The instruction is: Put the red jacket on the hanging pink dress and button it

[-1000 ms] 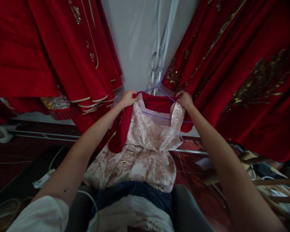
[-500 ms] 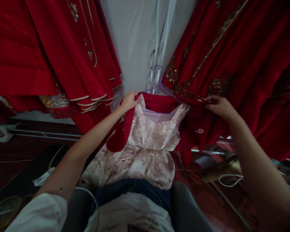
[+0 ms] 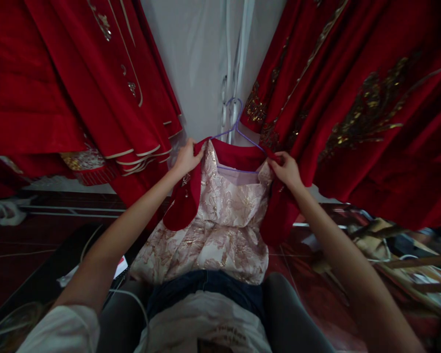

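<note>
A pale pink dress [image 3: 220,220] with gold floral pattern hangs in front of me on a purple wire hanger [image 3: 235,132]. A red velvet jacket [image 3: 185,196] is draped over it, open at the front. My left hand [image 3: 186,158] grips the jacket's left shoulder edge. My right hand [image 3: 286,169] is closed on the jacket's right front panel at the shoulder. The dress's skirt falls onto my lap.
Red velvet garments with gold embroidery hang on the left [image 3: 59,83] and right [image 3: 360,108]. A white wall [image 3: 198,63] with white ribbons lies behind. The dark red floor [image 3: 40,230] holds cables; wooden sticks and clutter [image 3: 397,255] sit at the right.
My right hand went out to the right, took the red jacket's right panel and brought it back over the dress's right shoulder. My left hand stayed on the left shoulder.
</note>
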Tool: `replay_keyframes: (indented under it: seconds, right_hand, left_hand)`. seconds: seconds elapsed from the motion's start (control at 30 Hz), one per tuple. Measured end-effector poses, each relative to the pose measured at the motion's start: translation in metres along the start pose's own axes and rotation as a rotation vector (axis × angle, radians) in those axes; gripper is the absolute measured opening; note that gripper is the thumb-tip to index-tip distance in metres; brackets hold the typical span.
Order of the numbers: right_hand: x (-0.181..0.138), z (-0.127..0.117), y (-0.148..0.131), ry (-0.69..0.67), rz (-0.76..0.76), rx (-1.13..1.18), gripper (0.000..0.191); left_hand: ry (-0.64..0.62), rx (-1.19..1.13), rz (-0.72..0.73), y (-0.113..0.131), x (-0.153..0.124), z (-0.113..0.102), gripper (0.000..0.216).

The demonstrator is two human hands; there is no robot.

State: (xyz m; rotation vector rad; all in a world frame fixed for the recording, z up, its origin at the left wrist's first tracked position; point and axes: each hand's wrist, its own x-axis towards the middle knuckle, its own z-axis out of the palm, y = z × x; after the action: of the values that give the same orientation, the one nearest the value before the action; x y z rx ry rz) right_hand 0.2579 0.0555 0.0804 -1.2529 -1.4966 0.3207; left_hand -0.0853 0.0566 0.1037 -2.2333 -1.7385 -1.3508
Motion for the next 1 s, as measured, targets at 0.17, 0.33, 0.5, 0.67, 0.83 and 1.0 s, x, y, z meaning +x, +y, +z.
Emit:
replay_keyframes:
  seconds: [0.17,0.33,0.5,0.67,0.83,1.0]
  right_hand:
    - [-0.021,0.074,-0.025,-0.160,-0.056,0.256,0.022]
    - [-0.053,0.107,-0.037,-0.293,-0.096,0.381,0.022]
    - [-0.070,0.096,-0.044,-0.183,-0.074,0.478,0.040]
    - [-0.081,0.101,-0.053,-0.232,-0.052,0.588,0.042]
    - [-0.085,0.105,-0.049,-0.223,-0.050,0.631,0.034]
    - [-0.082,0.097,-0.053,-0.243,-0.094,0.501,0.032]
  left_hand:
    - [-0.128,-0.219,0.100,0.045,-0.027,0.036,0.017]
    - [-0.119,-0.385,0.037,0.059,-0.053,0.062,0.022]
    - [0.068,-0.497,-0.058,0.049,-0.060,0.069,0.024]
    - [0.213,-0.600,-0.123,0.050,-0.070,0.074,0.029]
    - [0.172,-0.595,-0.107,0.047,-0.075,0.073,0.016]
    - [0.032,-0.476,-0.068,0.047,-0.071,0.062,0.010]
